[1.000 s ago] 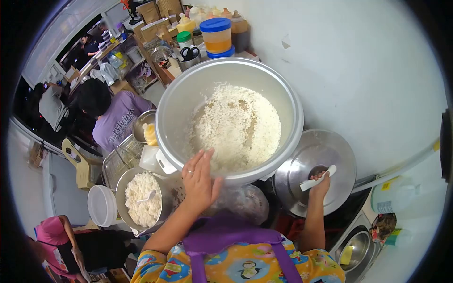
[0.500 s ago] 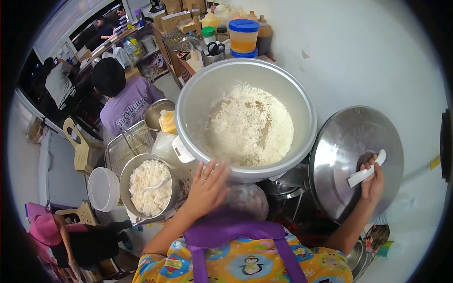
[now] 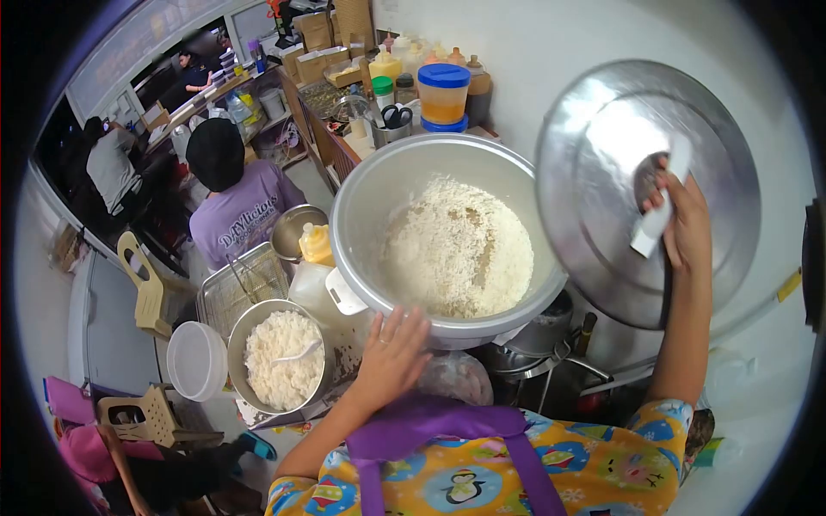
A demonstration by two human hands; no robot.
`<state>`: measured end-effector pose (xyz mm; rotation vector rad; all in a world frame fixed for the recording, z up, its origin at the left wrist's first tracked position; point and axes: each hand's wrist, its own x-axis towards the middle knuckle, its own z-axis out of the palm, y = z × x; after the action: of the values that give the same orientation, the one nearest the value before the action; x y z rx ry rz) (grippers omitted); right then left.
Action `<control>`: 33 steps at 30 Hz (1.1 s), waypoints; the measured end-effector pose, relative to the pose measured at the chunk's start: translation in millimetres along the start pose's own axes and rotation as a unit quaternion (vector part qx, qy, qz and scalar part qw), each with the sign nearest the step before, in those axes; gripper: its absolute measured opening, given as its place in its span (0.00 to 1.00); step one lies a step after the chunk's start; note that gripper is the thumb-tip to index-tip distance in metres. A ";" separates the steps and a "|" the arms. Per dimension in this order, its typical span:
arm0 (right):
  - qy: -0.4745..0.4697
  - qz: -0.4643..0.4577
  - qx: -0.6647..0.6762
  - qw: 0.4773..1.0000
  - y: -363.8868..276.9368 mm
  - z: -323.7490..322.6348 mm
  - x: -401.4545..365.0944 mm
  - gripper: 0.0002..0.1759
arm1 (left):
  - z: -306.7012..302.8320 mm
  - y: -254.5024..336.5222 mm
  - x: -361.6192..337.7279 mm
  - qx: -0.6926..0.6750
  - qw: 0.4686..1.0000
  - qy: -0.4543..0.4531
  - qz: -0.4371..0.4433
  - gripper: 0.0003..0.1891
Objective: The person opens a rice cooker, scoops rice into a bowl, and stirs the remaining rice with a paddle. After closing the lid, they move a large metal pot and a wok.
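Note:
A large metal pot (image 3: 361,163) with white rice (image 3: 465,245) inside stands in the centre, uncovered. My right hand (image 3: 675,206) grips the white handle (image 3: 651,225) of a big round metal lid (image 3: 602,112), raised on its side to the right of the pot. Near the pot's front left rim is my left hand (image 3: 393,353), fingers spread and slightly blurred, holding nothing; whether it touches the rim is unclear. At the lower left, a smaller bowl (image 3: 237,365) holds white rice and a white spoon (image 3: 301,351).
A clear container (image 3: 196,361) and a wire basket (image 3: 245,288) are at the left. Sauce bottles and a blue-lidded tub (image 3: 443,90) stand behind the pot. A co-worker in purple (image 3: 241,193) is beyond. Smaller pots (image 3: 542,331) are below the lid.
My right hand has raised the lid up and slightly rightward, uncovering the small pots beneath. My left hand stays near the pot's front rim.

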<state>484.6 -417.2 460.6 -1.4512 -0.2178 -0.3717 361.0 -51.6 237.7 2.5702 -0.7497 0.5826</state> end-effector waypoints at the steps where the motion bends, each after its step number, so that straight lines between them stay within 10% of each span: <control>1: -0.031 0.011 0.019 0.999 1.7 10.7 9.0 0.13 | 0.6 -0.2 -0.3 -0.002 1.000 0.002 0.001 0.37; 7: -0.129 0.143 0.126 0.973 53.9 71.8 48.9 0.09 | 13.7 -1.1 -7.1 0.003 1.000 -0.010 -0.008 0.43; 13: -0.159 0.318 0.250 0.901 131.3 126.7 73.6 0.06 | 44.2 -13.6 0.5 0.022 0.967 0.241 0.073 0.43; 17: -0.160 0.403 0.310 0.846 178.9 151.8 76.6 0.09 | 39.2 -16.6 32.5 0.063 0.979 0.177 0.073 0.40; 33: -0.157 0.338 0.225 0.900 195.6 184.8 67.6 0.14 | 23.4 5.2 58.1 0.098 0.981 0.169 -0.009 0.25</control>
<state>634.9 -227.0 325.7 -1.0314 -0.0399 0.4638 409.2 -90.7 247.9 2.5471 -0.5761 1.1021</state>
